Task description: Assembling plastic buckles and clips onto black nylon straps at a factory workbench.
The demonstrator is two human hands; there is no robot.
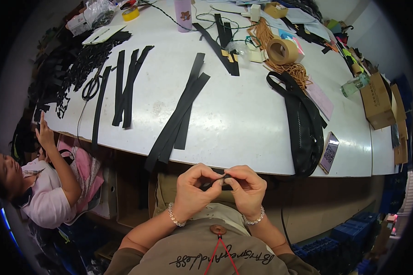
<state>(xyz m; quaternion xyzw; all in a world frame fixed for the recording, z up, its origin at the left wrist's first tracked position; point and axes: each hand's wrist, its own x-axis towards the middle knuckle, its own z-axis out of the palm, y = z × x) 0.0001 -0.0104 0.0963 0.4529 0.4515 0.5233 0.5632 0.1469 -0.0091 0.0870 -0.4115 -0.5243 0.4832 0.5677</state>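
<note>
Just in front of the table's near edge, my left hand and my right hand meet, thumbs and forefingers pinched together. Between the fingertips is a small dark piece, mostly covered; its kind is not clear. Long black fabric strips lie crossed on the white table, beyond my left hand. To the right of my hands rests a black bag with a strap loop, its lower end at the table edge.
A phone lies by the bag. Scissors, more black strips, a tape roll, tan cord and a purple bottle are farther off. At the left, another person reaches to the table. A cardboard box stands right.
</note>
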